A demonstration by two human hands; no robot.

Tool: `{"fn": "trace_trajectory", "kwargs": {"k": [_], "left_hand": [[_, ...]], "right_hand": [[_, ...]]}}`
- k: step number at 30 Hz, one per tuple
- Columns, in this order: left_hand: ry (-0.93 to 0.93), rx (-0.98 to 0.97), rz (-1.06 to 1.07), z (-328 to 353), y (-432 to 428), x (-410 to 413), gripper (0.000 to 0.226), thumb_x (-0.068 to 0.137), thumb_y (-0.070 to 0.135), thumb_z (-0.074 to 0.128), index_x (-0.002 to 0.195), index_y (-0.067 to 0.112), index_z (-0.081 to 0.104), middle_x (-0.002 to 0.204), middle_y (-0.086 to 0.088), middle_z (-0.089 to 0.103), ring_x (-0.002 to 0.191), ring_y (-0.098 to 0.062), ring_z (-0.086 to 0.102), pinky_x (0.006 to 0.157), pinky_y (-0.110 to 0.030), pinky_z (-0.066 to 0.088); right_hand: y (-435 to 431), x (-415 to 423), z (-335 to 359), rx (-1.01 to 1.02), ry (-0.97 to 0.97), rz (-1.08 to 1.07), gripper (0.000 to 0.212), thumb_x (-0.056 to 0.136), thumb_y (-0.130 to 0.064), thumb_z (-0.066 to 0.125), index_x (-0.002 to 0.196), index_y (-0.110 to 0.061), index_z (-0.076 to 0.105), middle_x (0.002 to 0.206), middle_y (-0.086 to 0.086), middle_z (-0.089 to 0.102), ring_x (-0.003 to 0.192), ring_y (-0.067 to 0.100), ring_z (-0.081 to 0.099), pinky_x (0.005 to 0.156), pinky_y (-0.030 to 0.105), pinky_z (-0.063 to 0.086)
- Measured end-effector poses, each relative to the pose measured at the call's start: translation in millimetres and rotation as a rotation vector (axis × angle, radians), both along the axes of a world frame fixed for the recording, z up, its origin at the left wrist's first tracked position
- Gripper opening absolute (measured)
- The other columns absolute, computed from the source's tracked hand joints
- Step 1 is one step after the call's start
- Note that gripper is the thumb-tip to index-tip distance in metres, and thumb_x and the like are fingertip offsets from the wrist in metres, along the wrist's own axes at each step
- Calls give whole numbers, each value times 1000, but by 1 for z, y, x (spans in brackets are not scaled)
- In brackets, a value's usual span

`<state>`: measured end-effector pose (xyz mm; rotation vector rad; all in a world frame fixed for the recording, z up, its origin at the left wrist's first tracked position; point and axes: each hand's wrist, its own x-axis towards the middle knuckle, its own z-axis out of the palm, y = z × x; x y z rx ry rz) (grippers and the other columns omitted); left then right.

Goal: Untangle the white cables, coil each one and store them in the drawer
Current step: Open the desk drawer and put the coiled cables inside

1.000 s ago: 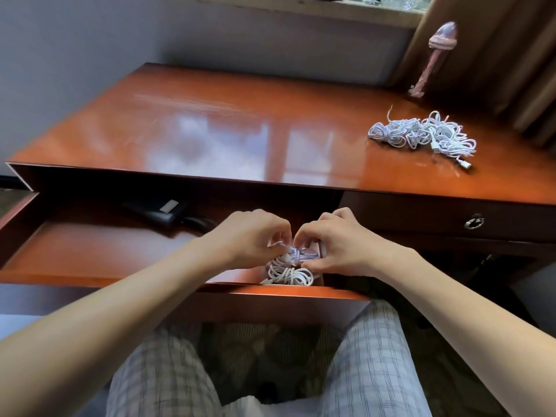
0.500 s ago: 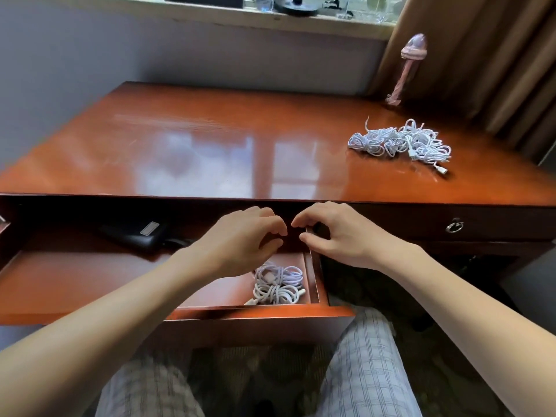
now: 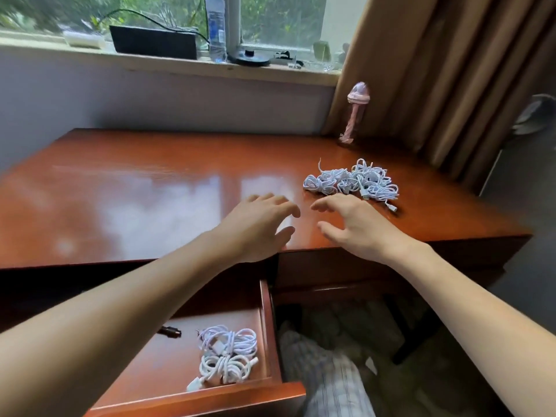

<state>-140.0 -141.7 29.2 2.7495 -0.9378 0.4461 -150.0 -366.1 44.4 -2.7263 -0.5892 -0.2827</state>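
Polished wooden desk [image 3: 144, 188] under a window. Its open drawer [image 3: 267, 323] holds coiled white cables [image 3: 227, 356] in the front right corner. A tangled cable pile [image 3: 352, 182] lies toward the desk's right rear. Left hand [image 3: 259, 227] and right hand [image 3: 353, 227] hover over the front edge, fingers spread, holding nothing; bare desktop lies to their left.

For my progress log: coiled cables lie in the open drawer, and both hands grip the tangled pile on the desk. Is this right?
No. In the head view the left hand and right hand are open, short of the pile, gripping nothing. Coiled cables do lie in the open drawer.
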Motion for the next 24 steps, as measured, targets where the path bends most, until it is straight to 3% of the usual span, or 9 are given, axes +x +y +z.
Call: {"fn": "trace_trajectory", "kwargs": {"k": [8,16,19,24], "left_hand": [[33,-9,-1,-9,-54,67,39,98,37,54,136,27,52,145,8,49,132,-19,43,102,-35,31],[73,-79,40,-16,-77,128,61,96,26,57,153,20,35,161,0,31,149,-21,25,114,-36,22],[77,-96,53,-21,-82,145,62,96,28,59,153,21,36,159,1,38,145,-21,35,110,-35,25],[50,-112,55,-29,-83,162,42,92,30,66,132,21,57,134,-3,55,124,-27,54,95,-40,38]], "right_hand": [[-42,50,-11,20,4,-90,44,88,-36,59,131,-26,61,128,-7,61,123,17,54,109,46,42],[-52,108,-25,51,-48,-103,46,91,-16,64,136,-14,59,138,2,58,127,24,50,113,39,38],[-51,123,-30,15,-71,-95,50,91,-16,64,140,-14,57,143,3,57,128,26,46,114,34,33],[-51,133,-36,17,-84,-104,50,89,-18,64,139,-18,57,139,0,58,119,25,43,109,37,37]]}}
